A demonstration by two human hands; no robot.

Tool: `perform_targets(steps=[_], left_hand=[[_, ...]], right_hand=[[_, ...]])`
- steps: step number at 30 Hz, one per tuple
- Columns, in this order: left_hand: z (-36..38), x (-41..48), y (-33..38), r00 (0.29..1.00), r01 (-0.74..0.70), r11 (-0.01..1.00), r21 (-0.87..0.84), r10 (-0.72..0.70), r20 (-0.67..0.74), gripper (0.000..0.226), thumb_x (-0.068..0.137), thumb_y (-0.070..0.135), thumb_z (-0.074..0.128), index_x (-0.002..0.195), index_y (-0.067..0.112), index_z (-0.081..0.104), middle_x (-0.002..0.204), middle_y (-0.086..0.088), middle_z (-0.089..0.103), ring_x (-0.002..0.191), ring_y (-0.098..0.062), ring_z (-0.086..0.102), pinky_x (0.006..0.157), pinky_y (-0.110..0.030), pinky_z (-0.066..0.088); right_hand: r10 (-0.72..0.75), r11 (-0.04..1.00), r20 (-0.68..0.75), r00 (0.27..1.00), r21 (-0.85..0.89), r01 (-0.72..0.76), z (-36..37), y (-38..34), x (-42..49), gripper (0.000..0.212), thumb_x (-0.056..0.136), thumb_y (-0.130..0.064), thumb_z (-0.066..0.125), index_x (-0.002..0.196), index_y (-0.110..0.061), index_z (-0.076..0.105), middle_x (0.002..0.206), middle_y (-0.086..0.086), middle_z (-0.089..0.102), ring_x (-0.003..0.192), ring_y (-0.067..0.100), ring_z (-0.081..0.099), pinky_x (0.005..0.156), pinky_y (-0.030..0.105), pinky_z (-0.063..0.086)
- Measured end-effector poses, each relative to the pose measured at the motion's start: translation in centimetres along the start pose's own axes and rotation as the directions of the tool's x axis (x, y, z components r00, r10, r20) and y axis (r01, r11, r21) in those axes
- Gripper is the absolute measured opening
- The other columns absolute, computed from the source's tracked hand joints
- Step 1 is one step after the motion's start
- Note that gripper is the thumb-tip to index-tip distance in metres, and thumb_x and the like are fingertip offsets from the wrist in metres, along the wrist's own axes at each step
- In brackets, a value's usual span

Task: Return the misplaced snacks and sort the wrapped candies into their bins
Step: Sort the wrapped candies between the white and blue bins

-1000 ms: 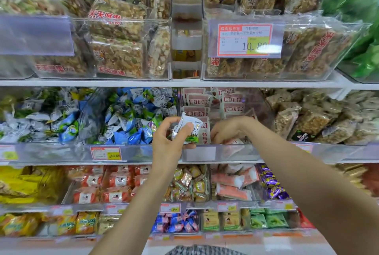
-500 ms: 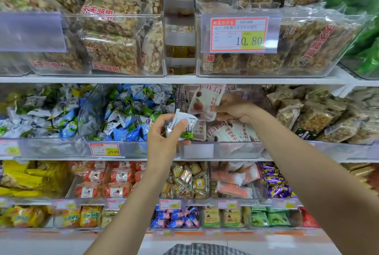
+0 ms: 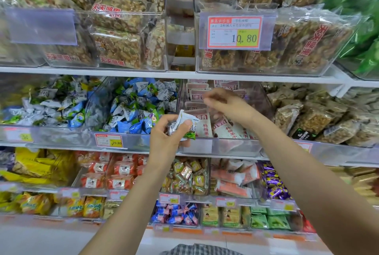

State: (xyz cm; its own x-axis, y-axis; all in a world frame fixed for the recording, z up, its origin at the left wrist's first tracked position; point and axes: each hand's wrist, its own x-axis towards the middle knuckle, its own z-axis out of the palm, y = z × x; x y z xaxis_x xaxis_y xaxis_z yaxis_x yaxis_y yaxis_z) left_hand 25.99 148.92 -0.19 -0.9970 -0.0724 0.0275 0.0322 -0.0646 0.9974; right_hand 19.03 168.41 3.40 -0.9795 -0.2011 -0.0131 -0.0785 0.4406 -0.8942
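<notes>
The bin of blue and green candies (image 3: 135, 109) looks the right home: the left hand (image 3: 164, 139), its grip pinching a white-and-green candy (image 3: 184, 119) just right of it, should drop it well inside. The right hand (image 3: 229, 109) is blurred over red packets (image 3: 226, 131); grip unclear.

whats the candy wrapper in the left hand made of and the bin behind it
Candy wrapper: thin plastic film, it seems, glossy white with green print; it creases in the left hand. Bin: clear rigid plastic, perhaps acrylic; packets show through its walls, and the flat front catches glare.
</notes>
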Motion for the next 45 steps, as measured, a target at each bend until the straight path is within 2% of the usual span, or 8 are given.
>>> perform_targets(steps=[4,10,18,23,28,33,37,45], left_hand=[[0.3,-0.8,0.4,1.0,0.004,0.997,-0.082,-0.004,-0.001,0.021,0.099,0.027,0.05,0.1,0.014,0.066,0.093,-0.007,0.068,0.072,-0.016,0.066,0.058,-0.028,0.057],[-2.3,-1.0,-0.4,0.998,0.008,1.0,-0.015,-0.007,0.059,0.037,0.1,0.007,0.04,0.133,0.024,0.043,0.104,-0.007,0.065,0.071,-0.019,0.064,0.075,-0.044,0.057],[-10.8,1.7,0.3,0.984,-0.121,0.985,0.123,0.135,-0.112,0.019,0.089,0.019,0.067,0.107,0.018,0.061,0.104,-0.012,0.067,0.079,-0.023,0.07,0.074,-0.04,0.056],[-16.6,5.0,0.3,0.953,-0.259,0.862,0.436,0.302,-0.033,0.019,0.087,0.021,0.069,0.105,0.028,0.066,0.098,0.001,0.066,0.08,-0.01,0.064,0.07,-0.03,0.055],[-19.4,8.4,1.0,0.883,-0.401,0.603,0.69,0.455,0.115,0.024,0.086,0.026,0.071,0.108,0.023,0.061,0.084,0.008,0.059,0.08,-0.01,0.049,0.064,-0.02,0.033],[-22.2,9.1,1.5,0.947,-0.31,0.843,0.44,0.317,0.06,0.025,0.087,0.024,0.07,0.102,0.028,0.05,0.081,0.012,0.054,0.069,-0.001,0.053,0.059,-0.011,0.04],[-25.0,9.3,1.4,0.974,-0.225,0.95,0.215,0.221,0.044,0.019,0.093,0.019,0.061,0.11,0.022,0.054,0.092,0.0,0.059,0.069,-0.009,0.063,0.067,-0.035,0.057],[-31.7,9.0,2.1,0.963,-0.214,0.938,0.273,0.249,-0.099,0.027,0.092,0.026,0.063,0.117,0.026,0.054,0.1,0.012,0.057,0.088,-0.015,0.062,0.076,-0.034,0.053]], right_hand=[[-0.156,0.986,0.298,0.942,-0.017,0.168,3.0,-1.7,-2.5,0.033,0.09,-0.022,0.064,0.122,-0.017,0.059,0.121,0.001,0.061,0.103,0.009,0.061,0.08,0.03,0.057],[-0.137,0.99,0.244,0.96,0.005,0.14,5.8,-2.1,-2.4,0.029,0.085,-0.021,0.07,0.112,-0.014,0.063,0.11,0.004,0.065,0.1,0.014,0.062,0.093,0.032,0.05],[-0.113,0.989,0.08,0.99,0.105,0.104,12.1,-5.3,0.1,0.031,0.089,-0.018,0.066,0.118,-0.014,0.057,0.116,-0.005,0.061,0.108,0.007,0.057,0.102,0.033,0.045],[-0.051,0.995,-0.142,0.989,0.072,0.062,16.4,-7.3,3.2,0.047,0.092,-0.018,0.061,0.135,-0.009,0.047,0.127,0.001,0.052,0.118,0.008,0.046,0.09,0.007,0.037],[0.009,1.0,-0.255,0.967,0.012,-0.006,20.0,-8.4,5.2,0.047,0.091,-0.023,0.062,0.135,-0.013,0.048,0.144,0.004,0.045,0.135,0.018,0.04,0.11,0.03,0.033],[0.08,0.986,-0.32,0.944,0.167,-0.026,22.4,-10.5,4.3,0.047,0.092,-0.028,0.059,0.136,-0.015,0.045,0.126,-0.009,0.048,0.118,0.005,0.046,0.091,0.018,0.038],[0.002,0.982,-0.292,0.956,0.18,0.053,26.3,-12.7,5.2,0.038,0.09,-0.028,0.063,0.126,-0.02,0.052,0.108,-0.019,0.05,0.098,-0.013,0.047,0.07,-0.002,0.041],[-0.141,0.979,-0.22,0.965,0.112,0.168,33.1,-15.5,9.3,0.029,0.084,-0.023,0.071,0.106,-0.023,0.054,0.105,0.002,0.06,0.099,0.021,0.062,0.083,0.037,0.056]])
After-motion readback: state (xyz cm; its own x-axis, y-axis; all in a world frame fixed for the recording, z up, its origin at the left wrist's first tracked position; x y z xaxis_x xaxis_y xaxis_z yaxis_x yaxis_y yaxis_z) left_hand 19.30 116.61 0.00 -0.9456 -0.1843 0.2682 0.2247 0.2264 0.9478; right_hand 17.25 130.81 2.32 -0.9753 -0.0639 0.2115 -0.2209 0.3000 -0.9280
